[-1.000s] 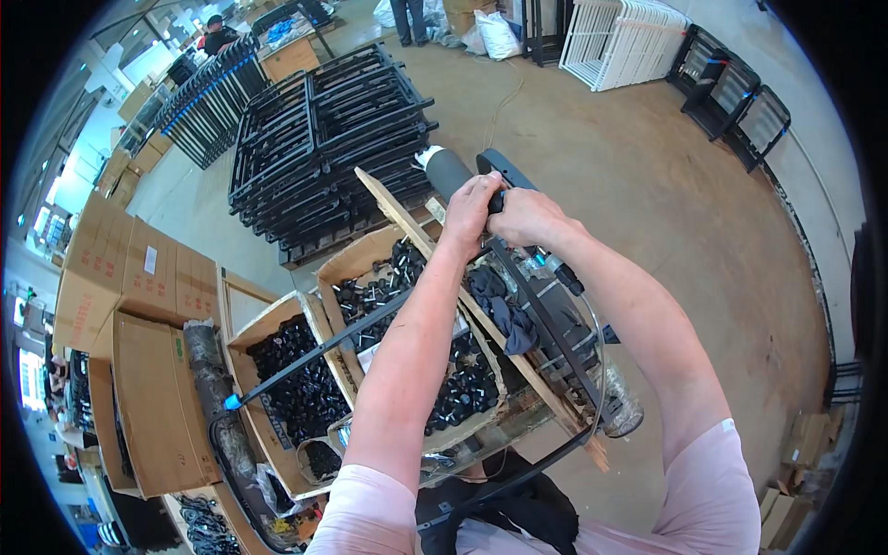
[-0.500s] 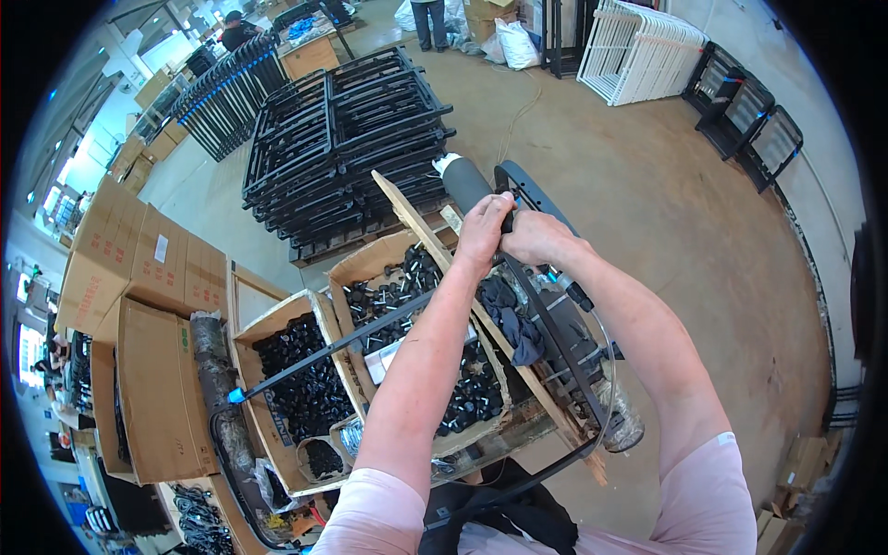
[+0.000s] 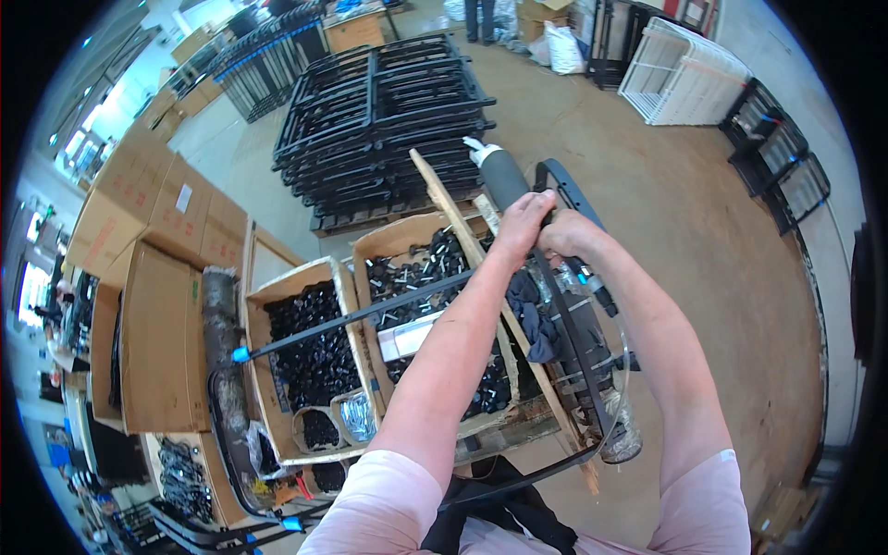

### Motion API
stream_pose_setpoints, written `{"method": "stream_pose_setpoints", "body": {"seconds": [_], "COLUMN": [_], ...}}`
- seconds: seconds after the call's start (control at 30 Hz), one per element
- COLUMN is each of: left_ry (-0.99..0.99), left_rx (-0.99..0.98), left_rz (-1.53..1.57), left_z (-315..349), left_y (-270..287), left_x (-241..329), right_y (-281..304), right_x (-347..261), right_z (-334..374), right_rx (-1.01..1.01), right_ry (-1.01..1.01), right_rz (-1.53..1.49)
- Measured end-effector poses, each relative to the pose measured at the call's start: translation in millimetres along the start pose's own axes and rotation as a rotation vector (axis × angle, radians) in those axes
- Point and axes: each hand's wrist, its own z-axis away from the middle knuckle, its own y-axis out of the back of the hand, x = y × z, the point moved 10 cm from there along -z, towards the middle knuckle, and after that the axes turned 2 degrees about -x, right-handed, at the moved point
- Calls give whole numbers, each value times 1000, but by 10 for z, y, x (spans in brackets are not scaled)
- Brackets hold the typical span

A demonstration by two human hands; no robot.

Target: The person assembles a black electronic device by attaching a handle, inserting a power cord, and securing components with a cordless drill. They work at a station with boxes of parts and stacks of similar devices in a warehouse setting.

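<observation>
A black metal tube frame (image 3: 365, 316) lies slantwise in front of me, a blue cap on its left end. At its far corner my left hand (image 3: 524, 222) is closed round the black tube, thumb on top. Right beside it, my right hand (image 3: 572, 235) is closed at the same corner, its fingertips mostly hidden. Just past the hands are a grey foam-covered roller (image 3: 505, 180) and a curved black bar (image 3: 575, 192). Below my right hand lies a tool with a blue fitting (image 3: 599, 289) and a thin hose. A dark cloth (image 3: 529, 319) hangs near the frame.
Open cartons of small black parts (image 3: 310, 338) and black knobs with metal studs (image 3: 416, 264) stand under the frame. A wooden strip (image 3: 453, 208) crosses them. Beyond is a stack of black frames (image 3: 379, 111); large cardboard boxes (image 3: 157, 217) stand left, white racks (image 3: 684, 74) far right.
The surroundings have shifted to the right in view, and my hands and the frame with them. Both hands stay together on the same corner of the tube.
</observation>
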Motion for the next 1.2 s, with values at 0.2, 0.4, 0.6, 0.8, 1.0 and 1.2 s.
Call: {"method": "stream_pose_setpoints", "body": {"seconds": [0.2, 0.4, 0.6, 0.8, 1.0, 1.2], "left_ry": [1, -48, -174, -91, -94, -126], "left_rx": [-35, 30, 95, 220, 351, 365], "left_rz": [21, -75, -200, -25, -76, -75], "left_z": [5, -54, 550, 1498, 2211, 2405], "left_y": [-105, 35, 413, 1770, 2816, 3217], "left_x": [27, 216, 895, 1051, 1382, 1403], "right_y": [31, 132, 56, -1083, -1874, -2190], "right_x": [11, -279, -1127, -2117, -3062, -3344], "right_z": [4, 202, 872, 726, 942, 826], "right_rx": [1, 16, 124, -21, -117, -31], "right_ry": [41, -29, -10, 174, 192, 247], "right_rz": [-80, 23, 162, 273, 247, 315]}}
